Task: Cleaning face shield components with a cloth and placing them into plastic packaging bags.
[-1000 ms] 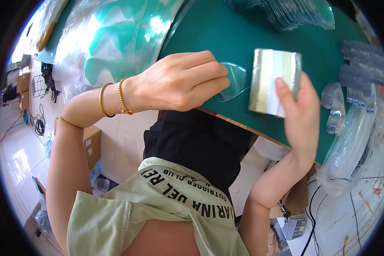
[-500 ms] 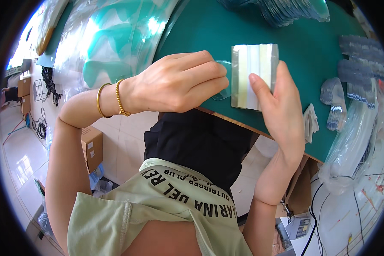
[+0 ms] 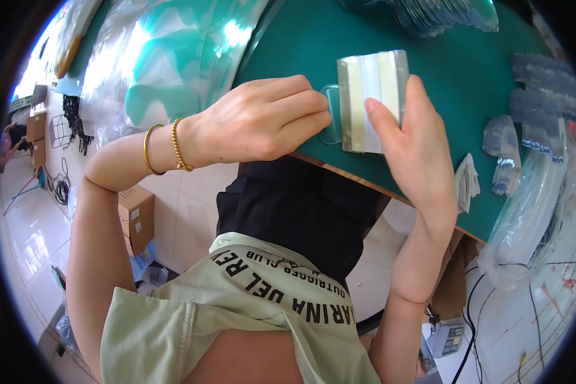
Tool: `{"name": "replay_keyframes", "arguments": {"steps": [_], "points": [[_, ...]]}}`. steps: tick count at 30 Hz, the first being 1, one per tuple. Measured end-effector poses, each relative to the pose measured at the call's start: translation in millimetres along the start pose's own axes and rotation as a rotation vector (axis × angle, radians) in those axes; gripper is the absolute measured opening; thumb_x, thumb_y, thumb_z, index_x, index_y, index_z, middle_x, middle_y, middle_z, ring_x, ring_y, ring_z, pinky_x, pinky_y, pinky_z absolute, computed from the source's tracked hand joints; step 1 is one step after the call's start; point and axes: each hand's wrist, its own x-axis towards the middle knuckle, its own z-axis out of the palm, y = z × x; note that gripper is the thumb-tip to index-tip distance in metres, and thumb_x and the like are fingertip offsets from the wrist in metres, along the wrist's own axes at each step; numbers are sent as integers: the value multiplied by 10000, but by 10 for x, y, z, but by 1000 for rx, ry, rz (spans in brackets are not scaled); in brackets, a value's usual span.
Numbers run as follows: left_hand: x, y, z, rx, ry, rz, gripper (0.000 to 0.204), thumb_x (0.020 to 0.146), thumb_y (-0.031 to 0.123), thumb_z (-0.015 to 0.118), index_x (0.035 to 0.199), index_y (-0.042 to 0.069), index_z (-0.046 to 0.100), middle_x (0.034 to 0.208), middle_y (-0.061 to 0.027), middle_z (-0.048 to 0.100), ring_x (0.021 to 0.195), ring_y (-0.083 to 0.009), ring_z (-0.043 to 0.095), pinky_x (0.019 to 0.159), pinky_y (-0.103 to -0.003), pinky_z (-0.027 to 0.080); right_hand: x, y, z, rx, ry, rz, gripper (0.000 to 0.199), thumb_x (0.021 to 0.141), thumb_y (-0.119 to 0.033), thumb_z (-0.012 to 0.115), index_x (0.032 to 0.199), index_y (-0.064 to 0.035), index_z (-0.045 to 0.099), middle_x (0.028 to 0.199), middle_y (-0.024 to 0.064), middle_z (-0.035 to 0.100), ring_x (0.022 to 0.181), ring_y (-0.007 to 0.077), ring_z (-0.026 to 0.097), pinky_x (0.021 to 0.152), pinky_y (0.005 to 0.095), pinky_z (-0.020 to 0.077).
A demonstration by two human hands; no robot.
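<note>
My left hand (image 3: pixel 265 118) is closed in a pinch above the table's near edge, its fingertips partly hidden. From between its fingers sticks out a clear, rounded plastic piece (image 3: pixel 331 114), which looks like a lens. In my right hand (image 3: pixel 422 150) is a flat rectangular packet (image 3: pixel 372 102) with silvery edges and pale yellow and white lengthwise stripes. The right thumb lies across its face, and the other fingers are behind it. The packet's left edge meets or overlaps the clear piece; I cannot tell whether they touch.
A green table (image 3: pixel 288 57) lies beneath my hands. Clear plastic sheeting over goggle-shaped pieces (image 3: pixel 163 102) covers its left side. Stacked clear lenses (image 3: pixel 438 16) lie at the far edge, more lens stacks (image 3: pixel 544 115) at the right. A crumpled white cloth (image 3: pixel 467 182) is near my right wrist.
The striped packet and my right hand have moved a little left and away from me, tilting slightly. My left hand has shifted slightly left, still pinching the clear piece.
</note>
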Motion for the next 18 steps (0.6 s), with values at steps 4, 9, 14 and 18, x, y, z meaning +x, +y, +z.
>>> {"name": "replay_keyframes", "arguments": {"steps": [4,9,14,18], "points": [[-40,-8,-65,-20,-17,13,374,639,54,669,984,-91,681,950,-158,617,771,-273,631,637,-339,568,-13,-68,123,-13,-55,-46,300,968,-174,602,954,67,423,740,300,634,707,490,641,611,512,493],[-110,6,-382,-40,-62,-73,307,676,33,721,958,-84,688,868,-140,634,703,-262,618,589,-334,533,-101,-137,80,58,-99,-37,307,982,-221,622,943,41,467,756,250,653,691,393,677,608,460,505],[-168,5,-554,-108,-18,-345,231,850,196,774,775,50,611,706,-82,547,589,-236,552,510,-338,464,-41,147,-520,169,265,166,296,1050,-298,538,1145,-27,609,837,8,663,620,21,531,492,194,361],[214,-38,-331,-160,-25,-264,178,878,187,735,828,42,644,816,-103,608,821,-261,613,692,-373,531,248,618,-993,205,267,187,325,1058,-329,518,1131,-26,608,842,23,675,619,35,522,536,191,386]]}}
